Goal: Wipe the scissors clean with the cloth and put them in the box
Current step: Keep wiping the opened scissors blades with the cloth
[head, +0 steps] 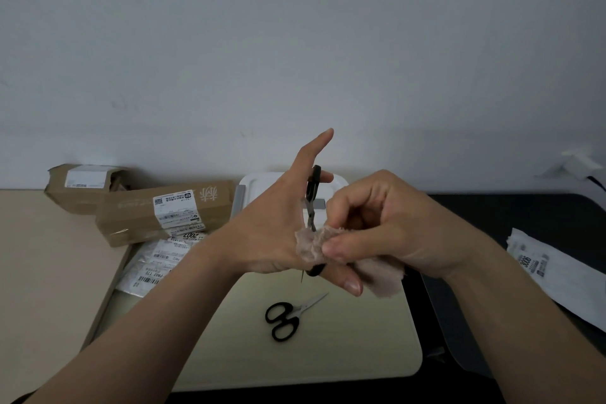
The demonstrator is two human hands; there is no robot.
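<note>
Scissors (311, 207) upright in L hand (272, 223) grip, R hand (393, 226) pinching cloth (311, 243) on blade.

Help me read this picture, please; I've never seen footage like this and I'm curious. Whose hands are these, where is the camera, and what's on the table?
There is no machine here: a person works with bare hands, and the single camera is worn on their head, looking forward and down. The left hand holds a pair of black-handled scissors, while the right hand pinches a pinkish cloth against the blades. Below, a second pair of scissors lies on a pale mat. Behind the hands stands a white box. Cardboard parcels and labelled mail bags lie to the left, and a white labelled packet to the right.
</note>
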